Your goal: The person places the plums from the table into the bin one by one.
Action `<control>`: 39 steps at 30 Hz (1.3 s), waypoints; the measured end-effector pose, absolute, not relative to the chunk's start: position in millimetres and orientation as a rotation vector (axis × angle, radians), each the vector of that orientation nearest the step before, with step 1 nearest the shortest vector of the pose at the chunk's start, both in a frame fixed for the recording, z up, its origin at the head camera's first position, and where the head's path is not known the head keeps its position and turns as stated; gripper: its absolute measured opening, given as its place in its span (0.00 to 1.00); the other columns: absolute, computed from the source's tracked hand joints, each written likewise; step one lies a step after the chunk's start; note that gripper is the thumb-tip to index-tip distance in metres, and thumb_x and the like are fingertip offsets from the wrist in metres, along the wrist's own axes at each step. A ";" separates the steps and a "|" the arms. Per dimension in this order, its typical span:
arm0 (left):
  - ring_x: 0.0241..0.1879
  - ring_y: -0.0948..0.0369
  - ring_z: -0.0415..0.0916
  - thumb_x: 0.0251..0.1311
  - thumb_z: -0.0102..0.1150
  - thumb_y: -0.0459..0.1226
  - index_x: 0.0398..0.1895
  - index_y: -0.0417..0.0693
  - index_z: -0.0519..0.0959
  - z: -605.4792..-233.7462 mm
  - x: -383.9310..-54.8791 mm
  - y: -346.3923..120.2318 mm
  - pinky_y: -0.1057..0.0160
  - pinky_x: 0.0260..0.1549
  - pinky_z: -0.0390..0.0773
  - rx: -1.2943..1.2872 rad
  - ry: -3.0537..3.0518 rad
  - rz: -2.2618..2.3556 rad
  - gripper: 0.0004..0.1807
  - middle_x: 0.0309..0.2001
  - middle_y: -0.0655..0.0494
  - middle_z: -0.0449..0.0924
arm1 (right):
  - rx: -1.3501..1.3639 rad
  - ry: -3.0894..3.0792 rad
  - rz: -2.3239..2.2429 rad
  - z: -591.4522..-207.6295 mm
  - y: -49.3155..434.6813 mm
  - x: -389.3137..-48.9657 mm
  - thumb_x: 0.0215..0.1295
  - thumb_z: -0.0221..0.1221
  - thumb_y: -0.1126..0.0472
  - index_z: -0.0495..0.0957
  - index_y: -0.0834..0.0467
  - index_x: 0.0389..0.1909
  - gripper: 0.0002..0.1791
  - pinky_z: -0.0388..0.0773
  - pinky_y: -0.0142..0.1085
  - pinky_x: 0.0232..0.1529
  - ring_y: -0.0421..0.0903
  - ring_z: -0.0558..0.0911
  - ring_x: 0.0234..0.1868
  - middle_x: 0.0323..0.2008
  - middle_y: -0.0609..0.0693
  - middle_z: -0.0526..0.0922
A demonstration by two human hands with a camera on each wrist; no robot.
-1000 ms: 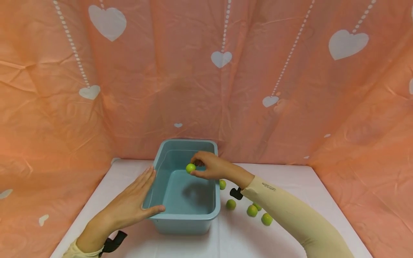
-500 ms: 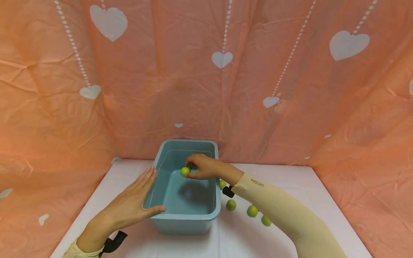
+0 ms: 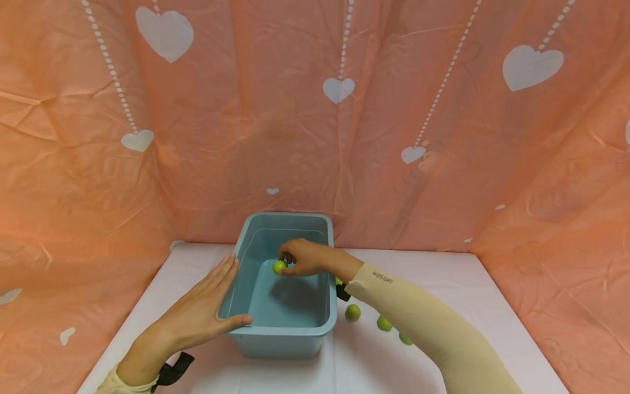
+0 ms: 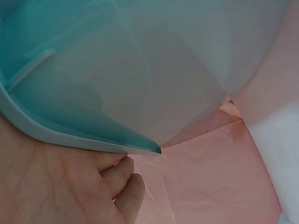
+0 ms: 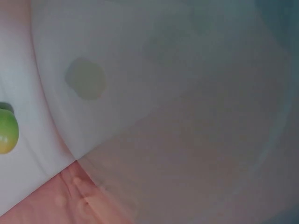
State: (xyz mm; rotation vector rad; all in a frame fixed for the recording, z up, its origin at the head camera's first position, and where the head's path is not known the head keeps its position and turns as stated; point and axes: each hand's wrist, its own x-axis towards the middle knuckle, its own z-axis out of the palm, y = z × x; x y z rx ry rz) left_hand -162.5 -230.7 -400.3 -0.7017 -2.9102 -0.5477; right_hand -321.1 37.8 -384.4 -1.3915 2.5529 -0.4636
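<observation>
A blue-grey plastic basin (image 3: pixel 280 331) stands on the white tabletop. My left hand (image 3: pixel 197 309) lies along its left rim with the fingers straight and the thumb across the near rim. In the left wrist view, that hand's fingers (image 4: pixel 122 179) show just outside the basin wall. My right hand (image 3: pixel 307 257) reaches in over the right rim and pinches a small green lime (image 3: pixel 279 267) between thumb and fingertips. The lime is inside the basin's outline, with the hand's shadow on the floor below. The right hand is out of sight in the right wrist view.
Several limes lie on the table right of the basin, among them a near lime (image 3: pixel 352 312) and another lime (image 3: pixel 384 323); the right forearm partly covers some. An orange curtain (image 3: pixel 305 137) with white hearts hangs behind and at both sides of the white table (image 3: pixel 275 377).
My right hand has moved left and lower into the basin, still pinching the lime. The right forearm now covers more of the limes on the table. My left hand has stayed still.
</observation>
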 end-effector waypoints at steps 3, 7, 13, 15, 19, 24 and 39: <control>0.85 0.41 0.44 0.64 0.64 0.70 0.87 0.36 0.50 -401.1 -162.6 -230.8 0.32 0.76 0.60 -0.703 -2.914 -0.549 0.64 0.87 0.42 0.44 | -1.387 2.546 -0.424 -387.3 35.4 -321.8 0.73 0.70 0.57 0.84 0.61 0.51 0.13 0.77 0.31 0.45 0.42 0.78 0.39 0.44 0.57 0.87; 0.85 0.41 0.44 0.64 0.63 0.70 0.87 0.36 0.50 -400.7 -162.4 -230.9 0.32 0.76 0.60 -0.700 -2.918 -0.549 0.64 0.87 0.42 0.43 | -1.376 2.537 -0.398 -387.9 32.5 -320.5 0.73 0.69 0.57 0.85 0.60 0.50 0.12 0.77 0.32 0.45 0.41 0.78 0.39 0.43 0.57 0.87; 0.86 0.43 0.42 0.64 0.63 0.70 0.87 0.37 0.49 -402.0 -163.2 -231.2 0.33 0.76 0.60 -0.702 -2.910 -0.547 0.64 0.88 0.43 0.43 | -1.380 2.519 -0.348 -388.0 25.4 -318.0 0.74 0.69 0.56 0.86 0.60 0.50 0.13 0.79 0.32 0.46 0.41 0.79 0.41 0.42 0.53 0.86; 0.86 0.44 0.42 0.64 0.63 0.70 0.87 0.38 0.49 -402.6 -163.4 -231.3 0.34 0.76 0.61 -0.707 -2.904 -0.543 0.64 0.88 0.43 0.43 | -1.371 2.512 -0.337 -389.4 24.2 -317.5 0.73 0.70 0.56 0.86 0.59 0.50 0.13 0.79 0.32 0.46 0.40 0.80 0.41 0.41 0.52 0.86; 0.86 0.44 0.43 0.64 0.63 0.70 0.87 0.37 0.50 -402.7 -163.2 -231.6 0.36 0.77 0.61 -0.715 -2.893 -0.536 0.64 0.87 0.43 0.44 | -1.345 2.501 -0.332 -393.0 23.4 -316.4 0.72 0.71 0.55 0.87 0.59 0.50 0.13 0.79 0.31 0.45 0.40 0.80 0.40 0.41 0.52 0.87; 0.86 0.44 0.43 0.64 0.64 0.70 0.87 0.36 0.51 -402.8 -162.9 -231.6 0.35 0.76 0.61 -0.712 -2.889 -0.534 0.64 0.87 0.42 0.44 | -1.328 2.490 -0.341 -396.6 22.8 -317.3 0.71 0.72 0.55 0.87 0.58 0.50 0.13 0.78 0.29 0.44 0.38 0.80 0.39 0.41 0.51 0.87; 0.86 0.44 0.42 0.65 0.63 0.70 0.87 0.38 0.49 -403.0 -163.1 -232.0 0.34 0.76 0.60 -0.705 -2.909 -0.556 0.64 0.88 0.43 0.43 | -1.331 2.464 -0.381 -399.7 21.7 -317.7 0.74 0.70 0.53 0.86 0.62 0.56 0.19 0.80 0.30 0.48 0.40 0.81 0.44 0.46 0.52 0.87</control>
